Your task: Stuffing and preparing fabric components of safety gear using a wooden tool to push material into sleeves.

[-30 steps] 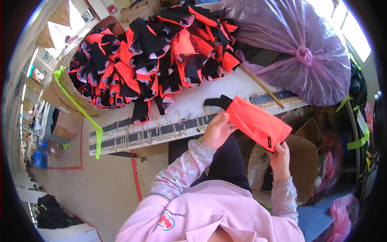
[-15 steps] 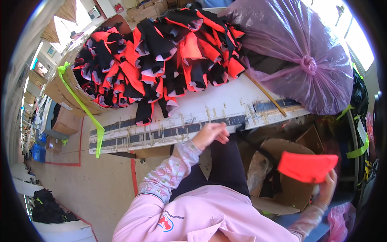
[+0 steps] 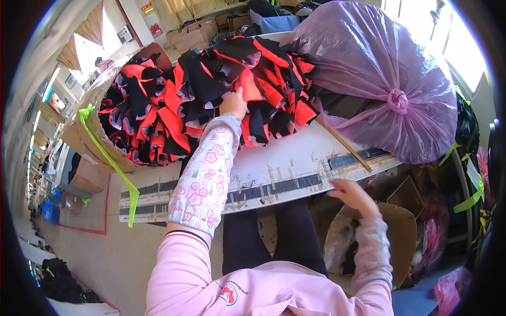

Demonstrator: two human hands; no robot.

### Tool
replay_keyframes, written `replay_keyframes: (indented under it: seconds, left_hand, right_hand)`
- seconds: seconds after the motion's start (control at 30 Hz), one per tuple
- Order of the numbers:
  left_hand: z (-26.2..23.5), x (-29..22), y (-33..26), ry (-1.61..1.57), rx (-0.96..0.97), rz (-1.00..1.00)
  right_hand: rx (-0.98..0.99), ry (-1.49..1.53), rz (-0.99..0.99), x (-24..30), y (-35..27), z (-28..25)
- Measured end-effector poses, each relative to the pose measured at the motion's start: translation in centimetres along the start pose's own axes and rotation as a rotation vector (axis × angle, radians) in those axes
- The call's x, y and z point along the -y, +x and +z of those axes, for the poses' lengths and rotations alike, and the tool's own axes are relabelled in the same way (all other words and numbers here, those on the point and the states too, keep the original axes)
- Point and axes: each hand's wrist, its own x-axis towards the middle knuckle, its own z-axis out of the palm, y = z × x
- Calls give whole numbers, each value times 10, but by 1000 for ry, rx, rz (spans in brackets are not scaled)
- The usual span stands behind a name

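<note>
A large heap of black and red-orange fabric pieces [image 3: 174, 110] covers the far part of the white table [image 3: 274, 158]. My left hand [image 3: 233, 104] reaches into the middle of it. Its fingers close at the edge of a bright red-orange fabric piece [image 3: 247, 86]; the fingertips are partly hidden. Just off the table's near edge, my right hand [image 3: 356, 198] is empty, its fingers loosely bent and apart. Below that hand stands an open cardboard carton [image 3: 398, 231] with clear plastic in it.
A big tied purple plastic bag [image 3: 379, 79] fills the table's right end, a thin wooden stick [image 3: 345, 145] beside it. A cardboard wall [image 3: 87, 131] with a neon yellow strip [image 3: 108, 155] borders the heap's left. A pink bag [image 3: 452, 289] lies at lower right.
My left hand has moved forward from the table's near edge into the heap. My right hand has let go of a red-orange fabric piece over the carton side and come back toward the table.
</note>
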Motion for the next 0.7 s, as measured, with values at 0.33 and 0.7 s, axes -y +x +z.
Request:
replay_keyframes:
  seconds: [0.33, 0.7]
  left_hand:
    - [-26, -55, -169, -2129, -40, -448]
    - [62, -116, -383, -1949, 921, -950]
  right_hand:
    - [-43, 440, -206, 62, 87, 33]
    - [-415, -347, -146, -12, 69, 116]
